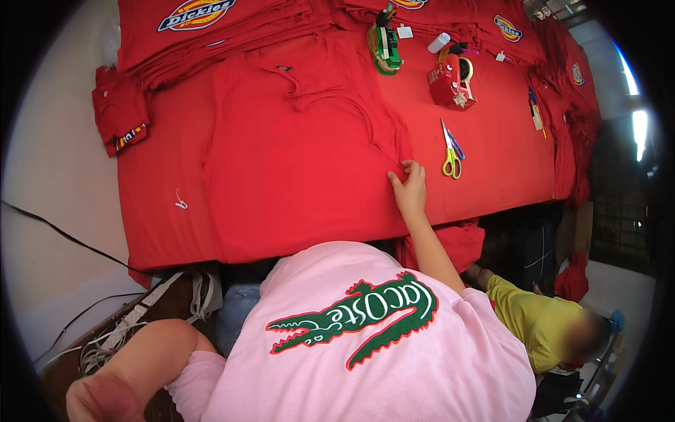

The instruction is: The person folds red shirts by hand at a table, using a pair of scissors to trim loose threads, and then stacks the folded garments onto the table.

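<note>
A red sleeveless-looking shirt (302, 169) lies spread out on the red-covered table, its neckline at the far side and its folds gathered toward the upper right. At its right edge rests my right hand (411, 188), fingers slightly bent and thumb apart from them, touching the cloth. My left arm is bent out to the lower left, away from the table. The left hand (105, 399) shows only in part there, and its fingers are hidden. Yellow-handled scissors (451, 158) lie on the table to the right of my right hand.
A green tape dispenser (385, 53) and a red one (453, 81) stand at the back. Stacks of red shirts (232, 39) line the far edge. A folded red garment (121, 112) sits at the left. A person in yellow (531, 316) is at the lower right. Cables (70, 246) hang left.
</note>
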A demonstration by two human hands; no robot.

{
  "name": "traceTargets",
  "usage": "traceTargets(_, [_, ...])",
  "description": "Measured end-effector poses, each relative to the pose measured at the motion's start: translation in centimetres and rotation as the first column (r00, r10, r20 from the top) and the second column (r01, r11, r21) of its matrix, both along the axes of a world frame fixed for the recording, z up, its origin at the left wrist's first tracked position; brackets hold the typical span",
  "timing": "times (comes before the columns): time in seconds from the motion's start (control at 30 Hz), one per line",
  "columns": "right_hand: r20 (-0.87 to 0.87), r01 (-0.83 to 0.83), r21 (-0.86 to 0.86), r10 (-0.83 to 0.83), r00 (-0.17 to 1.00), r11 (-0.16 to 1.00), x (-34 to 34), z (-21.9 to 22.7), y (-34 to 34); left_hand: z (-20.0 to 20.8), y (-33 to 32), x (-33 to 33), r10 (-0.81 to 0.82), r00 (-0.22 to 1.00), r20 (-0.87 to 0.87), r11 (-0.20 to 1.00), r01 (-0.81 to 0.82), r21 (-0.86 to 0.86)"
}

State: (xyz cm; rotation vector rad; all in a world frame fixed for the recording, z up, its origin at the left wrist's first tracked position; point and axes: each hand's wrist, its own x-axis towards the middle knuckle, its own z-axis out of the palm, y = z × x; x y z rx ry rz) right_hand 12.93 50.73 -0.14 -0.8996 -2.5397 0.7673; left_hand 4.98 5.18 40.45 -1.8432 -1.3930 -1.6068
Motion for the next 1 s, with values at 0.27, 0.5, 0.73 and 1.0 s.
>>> traceTargets(0.27, [-0.087,-0.056,-0.116,0.045,0.995,0.992,-0.5,-1.2,1.2,-24.5,-4.1,-5.3,0.871,0.136,0.473,0.487,-0.38,-0.787])
traceTargets(0.5, [-0.217,-0.058,-0.386,-0.03,0.976,0.921,-0.6,-3.0,0.2,-41.3,-4.4,-1.7,0.931,-0.101,0.351,0.284,-0.404,-0.869])
traceTargets(0.73, [-0.291,-0.18,-0.597,-0.002,0.957,0.782,-0.1,-1.6,0.5,-41.7,-3.1,-3.6,0.961,-0.131,0.243,0.159,-0.455,-0.876])
traceTargets(1.0, [-0.201,-0.165,-0.949,-0.114,0.973,0.269,6.3,6.8,1.3,-35.8,-5.8,0.2,0.582,-0.283,0.763,0.687,-0.331,-0.647])
